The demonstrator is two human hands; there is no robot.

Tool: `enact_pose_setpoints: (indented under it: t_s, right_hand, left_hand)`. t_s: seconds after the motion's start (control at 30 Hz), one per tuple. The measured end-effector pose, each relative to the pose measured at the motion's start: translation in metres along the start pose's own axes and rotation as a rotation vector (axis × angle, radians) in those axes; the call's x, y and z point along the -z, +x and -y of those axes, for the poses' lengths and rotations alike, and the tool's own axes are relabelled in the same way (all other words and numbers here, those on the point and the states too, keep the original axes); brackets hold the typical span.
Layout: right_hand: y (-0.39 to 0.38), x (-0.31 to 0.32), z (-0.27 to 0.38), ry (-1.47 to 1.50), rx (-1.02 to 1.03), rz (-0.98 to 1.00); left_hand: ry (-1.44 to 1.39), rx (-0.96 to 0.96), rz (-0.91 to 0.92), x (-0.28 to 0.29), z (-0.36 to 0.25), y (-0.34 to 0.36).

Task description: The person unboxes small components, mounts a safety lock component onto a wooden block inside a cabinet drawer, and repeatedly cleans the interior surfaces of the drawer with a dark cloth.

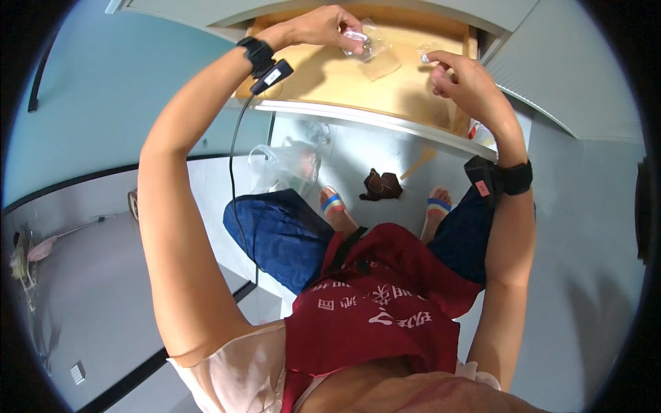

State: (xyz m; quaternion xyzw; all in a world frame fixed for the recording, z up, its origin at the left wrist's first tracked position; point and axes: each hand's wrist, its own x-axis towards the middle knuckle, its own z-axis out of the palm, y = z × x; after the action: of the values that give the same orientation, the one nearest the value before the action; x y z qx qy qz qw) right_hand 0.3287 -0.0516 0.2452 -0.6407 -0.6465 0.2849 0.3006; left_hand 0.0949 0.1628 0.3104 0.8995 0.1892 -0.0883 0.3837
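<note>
An open wooden drawer (337, 79) with a white front lies before me. Over its far middle, my left hand (330, 29) is closed on a small clear plastic bag (372, 45); some small dark and white contents show through, too small to name. To the right, my right hand (460, 77) pinches a small clear packet (424, 54) with something whitish in it. Each wrist wears a black strap with a small black device, and a cable runs down from the left one.
Below the drawer, a clear plastic carrier bag (286, 168) stands on the floor by my left knee. A dark brown crumpled cloth-like thing (381, 185) lies between my feet, beside a tan flat piece (421, 162). White cabinet panels flank the drawer; a glass partition (124, 103) stands left.
</note>
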Motion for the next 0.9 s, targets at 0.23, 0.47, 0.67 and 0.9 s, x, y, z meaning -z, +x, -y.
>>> enact_pose_setpoints:
  t_s: [0.23, 0.47, 0.67, 0.9]
  right_hand:
    - [0.013, 0.006, 0.017, 0.471, 0.144, -0.255]
    - [0.006, 0.021, 0.049, 0.79, 0.181, -0.124]
    - [0.0, 0.021, 0.061, 0.768, 0.188, -0.13]
    - [-0.002, 0.017, 0.067, 0.764, 0.231, -0.088]
  left_hand:
    - [-0.348, 0.033, -0.297, -0.028, -0.065, -0.025]
    - [-0.582, -0.031, -0.478, -0.066, -0.078, -0.046]
    - [-0.603, -0.06, -0.512, -0.084, -0.089, -0.062]
    - [-0.681, -0.066, -0.551, -0.094, -0.092, -0.07]
